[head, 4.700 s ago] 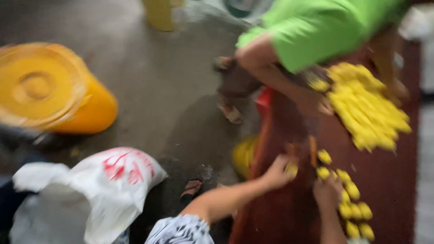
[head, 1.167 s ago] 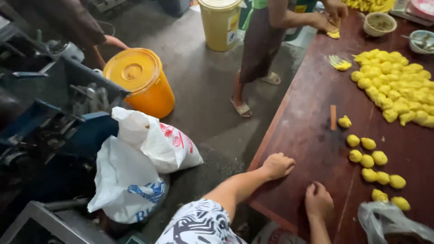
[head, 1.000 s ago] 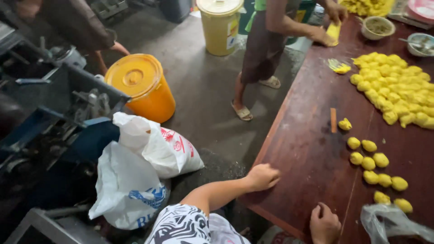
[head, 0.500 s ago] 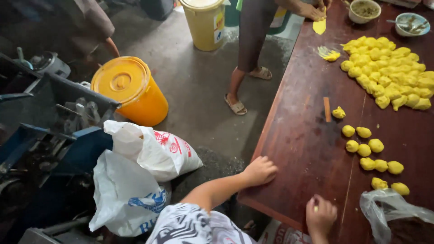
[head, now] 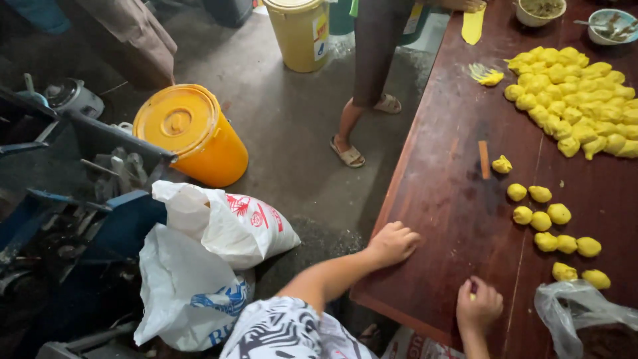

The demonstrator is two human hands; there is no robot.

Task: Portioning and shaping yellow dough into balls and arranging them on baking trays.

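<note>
My left hand (head: 392,242) rests palm down on the near-left edge of the dark red wooden table (head: 445,199), fingers loosely bent, holding nothing. My right hand (head: 478,306) is curled into a fist on the table near the front edge, with a speck of yellow dough showing between its fingers. Several small yellow dough balls (head: 551,226) lie in loose rows just right of both hands. A short wooden stick (head: 484,159) lies beyond them. A big pile of shaped yellow dough pieces (head: 585,100) covers the far right.
A clear plastic bag (head: 585,316) lies at the front right. Another person (head: 372,66) stands at the far table edge beside a flat yellow strip (head: 473,25) and two bowls (head: 541,10). On the floor are an orange bucket (head: 189,136), a yellow bucket (head: 302,33), white sacks (head: 219,226) and a blue machine (head: 66,199).
The view has tilted down and closer. My left hand stays at the table edge; my right hand has closed into a fist near the front edge.
</note>
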